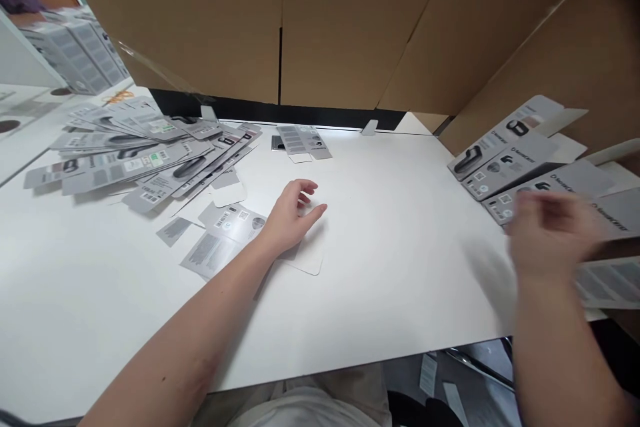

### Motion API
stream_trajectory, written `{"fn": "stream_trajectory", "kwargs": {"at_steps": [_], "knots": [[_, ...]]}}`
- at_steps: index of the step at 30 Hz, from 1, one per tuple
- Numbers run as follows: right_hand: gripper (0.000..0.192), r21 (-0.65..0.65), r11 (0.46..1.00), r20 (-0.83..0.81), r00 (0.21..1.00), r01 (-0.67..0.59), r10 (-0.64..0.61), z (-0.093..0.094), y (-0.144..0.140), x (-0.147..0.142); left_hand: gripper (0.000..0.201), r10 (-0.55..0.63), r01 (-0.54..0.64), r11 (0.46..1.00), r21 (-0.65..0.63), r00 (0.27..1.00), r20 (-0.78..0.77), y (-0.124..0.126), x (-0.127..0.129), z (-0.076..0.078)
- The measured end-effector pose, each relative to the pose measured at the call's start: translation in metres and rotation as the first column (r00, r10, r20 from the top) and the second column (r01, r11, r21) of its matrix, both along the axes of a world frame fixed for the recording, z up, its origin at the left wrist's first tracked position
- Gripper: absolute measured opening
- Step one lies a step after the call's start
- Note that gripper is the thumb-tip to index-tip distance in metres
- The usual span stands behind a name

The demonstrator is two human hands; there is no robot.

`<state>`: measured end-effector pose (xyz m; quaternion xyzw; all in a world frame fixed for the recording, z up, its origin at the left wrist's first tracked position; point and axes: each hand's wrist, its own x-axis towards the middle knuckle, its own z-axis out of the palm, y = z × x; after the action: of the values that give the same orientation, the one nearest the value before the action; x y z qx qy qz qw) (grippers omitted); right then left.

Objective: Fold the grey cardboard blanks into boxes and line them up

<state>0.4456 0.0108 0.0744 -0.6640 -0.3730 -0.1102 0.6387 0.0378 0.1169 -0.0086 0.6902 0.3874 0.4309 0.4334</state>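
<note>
The left hand point(293, 212) rested on a flat, unfolded grey carton point(235, 237) lying on the white worktop point(400, 247), fingers loosely curled, gripping nothing. The right hand point(550, 230) was smeared by motion near the worktop's right edge; whether it was spread or closed could not be told. Just beyond it leaned a row of printed cartons point(520, 157), the nearest ones partly hidden behind the blur. A sprawling heap of flat cartons point(145, 153) lay at far left, with one small carton point(303, 140) apart near the cardboard wall point(330, 20).
</note>
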Motion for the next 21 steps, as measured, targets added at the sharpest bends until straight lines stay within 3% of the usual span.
{"fn": "stream_trajectory", "kwargs": {"at_steps": [1,3,5,7,10,13,17,21], "knots": [[0.074,-0.153,0.978,0.001,0.989,-0.144,0.146,-0.008,0.016,-0.003,0.039,-0.001,0.001,1.0,-0.003,1.0,-0.002,0.0,0.0,0.0],[0.073,-0.456,0.793,-0.004,0.891,-0.405,0.453,-0.025,0.052,-0.024,0.037,-0.002,0.002,1.0,-0.005,1.0,-0.006,0.0,-0.001,0.001],[0.075,-0.638,0.596,-0.04,0.794,-0.488,0.607,-0.041,0.089,-0.059,0.036,-0.004,0.004,1.0,-0.008,1.0,-0.011,0.0,0.0,0.002],[0.079,-0.754,0.496,-0.046,0.788,-0.431,0.614,-0.053,0.123,-0.097,0.035,-0.009,0.009,1.0,-0.005,1.0,-0.014,0.0,0.001,0.003],[0.082,-0.817,0.478,0.0,0.828,-0.323,0.56,-0.063,0.167,-0.146,0.035,-0.034,0.034,0.999,0.003,0.999,-0.025,0.002,0.003,0.004],[0.089,-0.851,0.477,0.026,0.891,-0.218,0.453,-0.068,0.202,-0.177,0.034,-0.037,0.037,0.999,-0.005,0.999,-0.017,0.004,0.003,0.004],[0.085,-0.841,0.524,0.098,0.916,-0.132,0.388,-0.072,0.23,-0.194,0.034,-0.019,0.019,0.999,-0.026,1.0,0.017,0.004,0.004,0.004],[0.075,-0.803,0.582,0.117,0.924,-0.127,0.364,-0.078,0.237,-0.197,0.035,-0.019,0.02,0.999,-0.036,1.0,0.014,0.004,0.004,0.004]]}}
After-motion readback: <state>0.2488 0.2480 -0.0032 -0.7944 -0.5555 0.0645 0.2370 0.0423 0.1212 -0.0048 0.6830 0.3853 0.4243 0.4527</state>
